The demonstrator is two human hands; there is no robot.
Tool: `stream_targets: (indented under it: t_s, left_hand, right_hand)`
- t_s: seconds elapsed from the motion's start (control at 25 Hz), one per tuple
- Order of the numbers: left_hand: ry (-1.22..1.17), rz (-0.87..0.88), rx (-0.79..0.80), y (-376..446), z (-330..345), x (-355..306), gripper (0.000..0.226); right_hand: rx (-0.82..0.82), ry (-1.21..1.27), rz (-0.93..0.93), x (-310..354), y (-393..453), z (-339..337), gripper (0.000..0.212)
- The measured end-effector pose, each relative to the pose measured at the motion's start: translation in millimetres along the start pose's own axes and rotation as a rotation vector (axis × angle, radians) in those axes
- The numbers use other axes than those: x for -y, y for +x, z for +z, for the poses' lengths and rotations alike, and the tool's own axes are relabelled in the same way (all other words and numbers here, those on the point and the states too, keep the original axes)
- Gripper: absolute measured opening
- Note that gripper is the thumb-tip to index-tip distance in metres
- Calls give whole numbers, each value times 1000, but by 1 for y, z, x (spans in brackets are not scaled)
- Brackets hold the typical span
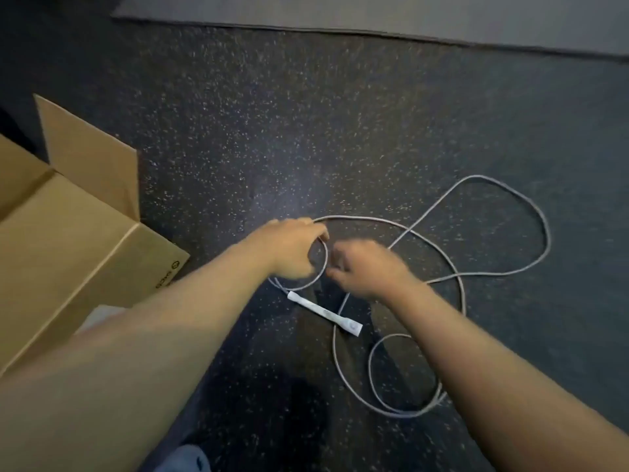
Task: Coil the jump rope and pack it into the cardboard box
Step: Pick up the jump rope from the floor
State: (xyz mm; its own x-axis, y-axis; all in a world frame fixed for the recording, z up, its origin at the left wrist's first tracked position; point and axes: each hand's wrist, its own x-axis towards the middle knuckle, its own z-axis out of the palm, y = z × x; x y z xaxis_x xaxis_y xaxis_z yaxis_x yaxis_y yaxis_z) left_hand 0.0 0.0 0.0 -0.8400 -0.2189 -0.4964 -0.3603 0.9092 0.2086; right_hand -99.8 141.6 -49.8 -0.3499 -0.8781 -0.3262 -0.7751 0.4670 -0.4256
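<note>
A thin grey jump rope (463, 287) lies in loose loops on the dark speckled floor, right of centre. One white handle (325, 313) rests on the floor just below my hands. My left hand (292, 248) pinches a small loop of the rope near that handle. Right beside it, my right hand (366, 269) is closed around the rope, slightly blurred. The open cardboard box (78, 240) stands at the left, its flaps up. The second handle is hidden.
A grey mat edge (374, 15) runs along the far side of the floor. A bit of blue cloth (183, 459) shows at the bottom edge. Bare speckled floor (306, 114) stretches beyond my hands.
</note>
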Motion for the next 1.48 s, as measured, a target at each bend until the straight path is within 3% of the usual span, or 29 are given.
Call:
stream_targets:
  t_s: [0.12,0.2,0.32,0.44,0.56,0.68,0.8,0.88,0.96,1.08,1.28,1.32,1.4,1.44,1.48]
  left_hand:
    - [38,-23,82,20,26,8,58]
    - [47,-14,83,29,31,8,53]
    - [-133,-9,21,37,12,2,28]
    - [-616,-31,-15,41,-24,-9,30]
    - [-715,142,-145,36,-80,-32,22]
    - [-911,324,-279,28,-136,-61,19]
    - [-1243,406,-457,23,-177,-86,21]
    - [-1395,450,-603,22,-193,-102,19]
    - [-1496,480,-694,19,-203,-116,18]
    - [-1638,496,-743,11,-213,-124,15]
    - [-1539,445,-708,1,-218,-123,20]
    - [-1444,405,-766,0,-220,-123,25]
    - [-1094,239,-1063,-5,-231,-118,60]
    - [-797,172,-1229,-7,-239,-111,83]
    - [-413,174,-1305,-11,-248,-105,90]
  right_hand:
    - [164,-210,-44,5,-1,63,50]
    - [233,-296,-33,11,-6,79,45]
    - [155,-324,-44,6,-1,32,41]
    - [10,-298,-38,-7,-2,-64,36]
    - [-211,-89,-14,-18,-10,-171,43]
    - [-461,204,-67,-25,-32,-241,74]
    - [-633,827,-56,-34,-46,-244,96]
    - [-517,1065,-36,-30,-48,-229,82]
    - [-369,1010,-79,-18,-48,-216,65]
    - [-332,1031,-195,-3,-48,-217,48]
    - [-337,1169,-309,9,-38,-231,31]
    - [-370,1196,-318,11,-38,-234,29]
    - [-497,1087,-268,9,-43,-248,28]
    - [-570,919,-232,3,-46,-258,28]
    - [-618,724,-219,-3,-52,-271,25]
